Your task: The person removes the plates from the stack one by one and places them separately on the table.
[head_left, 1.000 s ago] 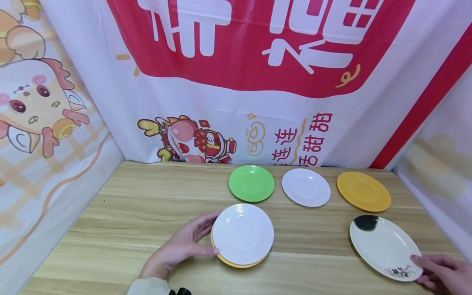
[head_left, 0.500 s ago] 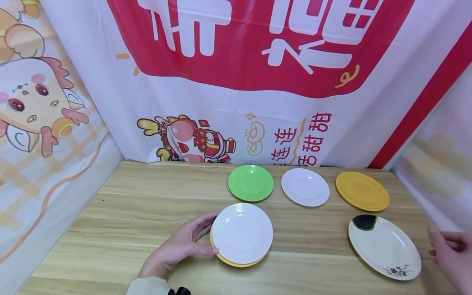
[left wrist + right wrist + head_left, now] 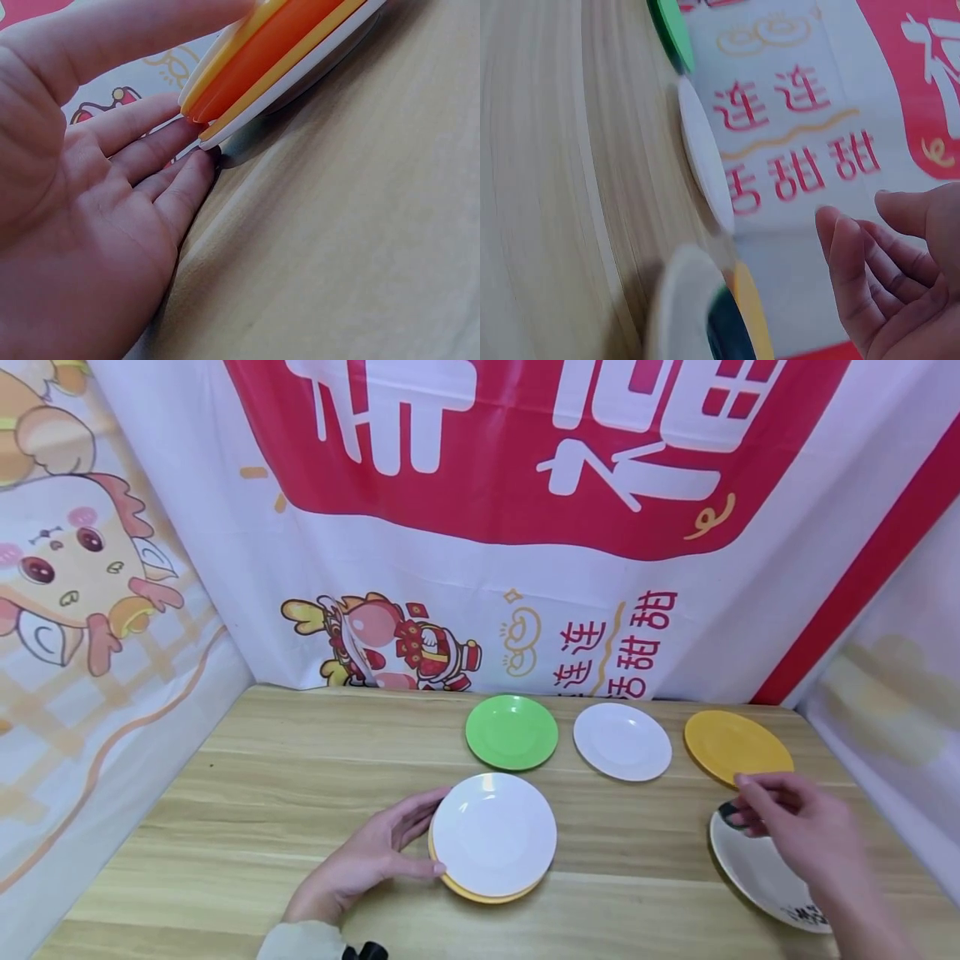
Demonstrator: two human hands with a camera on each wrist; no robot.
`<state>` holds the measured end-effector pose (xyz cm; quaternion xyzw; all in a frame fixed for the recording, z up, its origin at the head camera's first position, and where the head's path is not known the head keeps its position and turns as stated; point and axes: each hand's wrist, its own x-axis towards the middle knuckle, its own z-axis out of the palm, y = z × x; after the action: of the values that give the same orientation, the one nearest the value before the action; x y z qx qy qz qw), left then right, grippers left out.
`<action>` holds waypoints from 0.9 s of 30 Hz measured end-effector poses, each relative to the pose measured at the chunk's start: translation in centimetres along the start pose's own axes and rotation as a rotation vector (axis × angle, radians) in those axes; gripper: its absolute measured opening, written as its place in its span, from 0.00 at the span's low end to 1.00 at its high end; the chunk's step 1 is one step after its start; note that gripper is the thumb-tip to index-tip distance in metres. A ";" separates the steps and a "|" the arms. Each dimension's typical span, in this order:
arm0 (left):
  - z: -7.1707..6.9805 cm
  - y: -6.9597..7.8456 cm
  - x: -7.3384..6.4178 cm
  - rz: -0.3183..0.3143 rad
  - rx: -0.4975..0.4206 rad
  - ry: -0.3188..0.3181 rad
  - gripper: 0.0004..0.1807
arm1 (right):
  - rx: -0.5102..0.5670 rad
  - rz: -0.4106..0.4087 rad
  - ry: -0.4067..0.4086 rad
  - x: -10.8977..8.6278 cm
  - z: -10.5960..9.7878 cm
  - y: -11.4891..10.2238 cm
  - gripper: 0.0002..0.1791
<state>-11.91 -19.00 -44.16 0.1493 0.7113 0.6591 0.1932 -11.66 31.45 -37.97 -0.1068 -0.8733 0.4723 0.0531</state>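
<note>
My left hand (image 3: 371, 856) holds the left edge of a stack of small round plates (image 3: 495, 835), its thumb on the top plate's rim. That top plate is white. Yellow, orange and white edges of the stack (image 3: 274, 67) show in the left wrist view, with the fingers against the side. Over an oval cream plate (image 3: 750, 868) with a dark green patch hovers my right hand (image 3: 806, 831), its fingers loosely bent and holding nothing. It hides part of that plate. In the right wrist view, the right hand (image 3: 892, 281) has a gap between thumb and fingers.
Along the back of the wooden table (image 3: 300, 777) lie a green plate (image 3: 512, 732), a white plate (image 3: 622, 741) and a yellow plate (image 3: 735, 745), side by side. Printed cloth (image 3: 480, 543) hangs behind the table and at both sides.
My right hand has let go of the oval plate's right edge, drawn off to the right, then come left and up over the plate. The left hand and stack stay put.
</note>
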 end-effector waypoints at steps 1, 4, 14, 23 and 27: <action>0.0 0.0 0.0 0.005 0.000 -0.002 0.49 | 0.019 -0.003 -0.022 0.0 0.8 -0.4 0.30; 0.0 -0.1 0.0 0.008 -0.002 -0.002 0.49 | 0.079 -0.003 -0.099 0.0 3.2 -1.8 0.28; 0.1 0.0 0.0 -0.022 -0.005 0.012 0.49 | 0.140 -0.009 -0.317 -0.8 11.2 -5.1 0.20; 0.0 -0.1 0.0 0.000 -0.013 0.002 0.48 | 0.175 -0.037 -0.439 -1.7 15.2 -6.1 0.18; -0.1 0.0 0.0 -0.009 -0.012 0.008 0.49 | 0.156 -0.055 -0.467 -2.1 16.1 -6.3 0.19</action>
<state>-11.96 -19.05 -44.21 0.1425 0.7086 0.6632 0.1943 -13.59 14.54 -41.48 0.0337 -0.8253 0.5487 -0.1291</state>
